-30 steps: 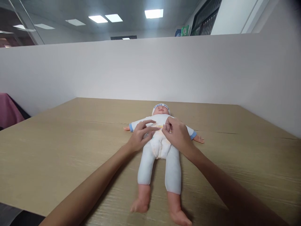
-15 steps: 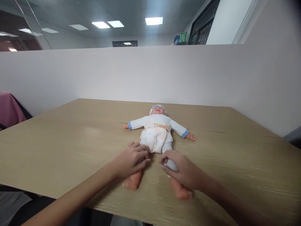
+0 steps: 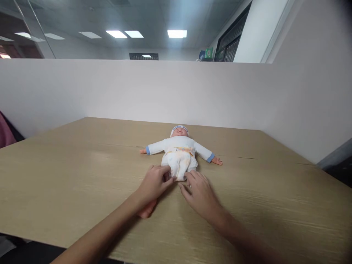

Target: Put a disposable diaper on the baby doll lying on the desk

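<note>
A baby doll (image 3: 180, 143) lies on its back, head away from me, with arms spread. It wears a white top with blue cuffs, a white hat with lettering and a white diaper (image 3: 179, 163). My left hand (image 3: 156, 180) is closed, fingers curled and thumb pinching at the diaper's lower left edge. One doll foot (image 3: 147, 209) shows beneath that wrist. My right hand (image 3: 199, 192) is at the diaper's lower right edge, fingers bent and the thumb apart from them. The doll's leg on the right is hidden behind this hand and forearm.
The doll lies on a wide wooden table (image 3: 110, 172) with thin seams across its top. A white partition wall (image 3: 176, 91) rises behind it. Something pink (image 3: 6, 132) stands beyond the left edge, and a dark object (image 3: 339, 165) beyond the right.
My right hand has moved up and left from the doll's lower leg to the diaper's bottom edge. My left hand has shifted slightly up to the diaper. The view has tilted a little.
</note>
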### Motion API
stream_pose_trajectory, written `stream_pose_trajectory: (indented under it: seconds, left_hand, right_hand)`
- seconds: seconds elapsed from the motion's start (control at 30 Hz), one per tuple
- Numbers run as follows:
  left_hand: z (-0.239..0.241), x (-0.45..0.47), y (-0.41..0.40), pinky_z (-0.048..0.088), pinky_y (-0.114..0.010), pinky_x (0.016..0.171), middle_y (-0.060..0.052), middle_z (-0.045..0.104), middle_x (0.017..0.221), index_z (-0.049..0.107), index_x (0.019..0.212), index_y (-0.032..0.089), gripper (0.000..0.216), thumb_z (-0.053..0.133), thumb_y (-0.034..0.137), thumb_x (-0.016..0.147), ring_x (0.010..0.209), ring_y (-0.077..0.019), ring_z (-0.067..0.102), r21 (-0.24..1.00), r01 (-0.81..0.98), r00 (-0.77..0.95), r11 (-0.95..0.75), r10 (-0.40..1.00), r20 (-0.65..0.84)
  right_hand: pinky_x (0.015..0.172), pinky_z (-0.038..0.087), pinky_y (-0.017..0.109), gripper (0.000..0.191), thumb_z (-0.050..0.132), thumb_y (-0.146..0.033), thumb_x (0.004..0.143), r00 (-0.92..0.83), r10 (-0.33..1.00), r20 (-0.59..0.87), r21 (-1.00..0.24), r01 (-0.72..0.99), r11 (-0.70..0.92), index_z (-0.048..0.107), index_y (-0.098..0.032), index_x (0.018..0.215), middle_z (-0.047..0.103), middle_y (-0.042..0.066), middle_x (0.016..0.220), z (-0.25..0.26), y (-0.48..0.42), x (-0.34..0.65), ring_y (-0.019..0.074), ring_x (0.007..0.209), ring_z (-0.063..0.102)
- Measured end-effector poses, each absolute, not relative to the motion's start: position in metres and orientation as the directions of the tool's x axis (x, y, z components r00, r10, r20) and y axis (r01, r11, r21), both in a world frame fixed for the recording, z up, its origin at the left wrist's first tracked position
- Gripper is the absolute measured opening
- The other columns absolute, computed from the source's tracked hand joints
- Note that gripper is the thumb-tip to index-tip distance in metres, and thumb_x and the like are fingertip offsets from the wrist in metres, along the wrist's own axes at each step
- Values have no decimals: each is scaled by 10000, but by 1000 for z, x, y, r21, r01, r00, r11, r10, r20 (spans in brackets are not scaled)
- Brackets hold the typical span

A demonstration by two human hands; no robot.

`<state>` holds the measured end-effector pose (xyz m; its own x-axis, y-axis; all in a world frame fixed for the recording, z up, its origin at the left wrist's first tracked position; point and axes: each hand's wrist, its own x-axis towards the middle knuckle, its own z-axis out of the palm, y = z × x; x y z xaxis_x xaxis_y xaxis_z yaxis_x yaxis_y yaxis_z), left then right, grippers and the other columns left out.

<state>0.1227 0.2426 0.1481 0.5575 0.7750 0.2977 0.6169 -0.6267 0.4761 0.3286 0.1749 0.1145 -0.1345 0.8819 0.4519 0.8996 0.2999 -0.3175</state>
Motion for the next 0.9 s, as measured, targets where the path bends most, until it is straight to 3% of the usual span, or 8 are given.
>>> stream_pose_trajectory:
  seconds: [0.07,0.2,0.3,0.43,0.63,0.9]
  left_hand:
    - [149,121,243,432,-381,863,-27,679,943,586,855,219,235,646,369,1024,925,-243,615,488,572,569,-659,748,342]
    - [149,118,244,468,-396,1003,-79,670,1243,654,957,221,129,664,339,1009,1154,-272,618,543,469,553,-697,711,434]
    - [149,118,245,467,-407,1039,-93,669,1309,668,957,218,123,670,333,1000,1201,-284,621,583,433,548,-687,714,435]
    - [151,118,246,475,-377,935,-80,689,1118,619,850,204,188,655,323,991,1062,-264,624,637,412,558,-651,733,389]
    - [154,119,248,408,-312,753,5,623,864,601,855,202,179,667,327,966,822,-190,542,721,383,567,-577,763,309]
    - [148,121,254,381,-300,713,37,564,845,559,924,213,209,707,360,922,778,-166,498,833,332,506,-443,829,239]
  right_hand:
    - [823,459,416,35,631,-252,1006,-119,882,456,-340,892,296,629,-224,1028,666,79,1048,115,174,329,281,938,630]
    - [904,477,454,178,648,-239,977,-120,886,447,-399,860,317,640,-230,1155,656,102,1206,116,171,330,300,1038,635]
    - [935,475,461,217,670,-236,953,-114,897,428,-449,834,320,646,-244,1168,658,94,1254,117,171,331,300,1081,636]
    - [945,466,458,223,669,-225,944,-105,902,419,-474,822,316,655,-257,1164,672,83,1285,117,171,331,301,1112,632]
    - [962,438,471,216,685,-235,931,-95,911,402,-490,818,301,653,-242,1145,705,78,1275,119,168,327,315,1135,621]
    - [882,451,442,228,664,-330,937,25,918,395,-600,764,237,584,-239,1130,726,66,1035,120,176,328,293,958,664]
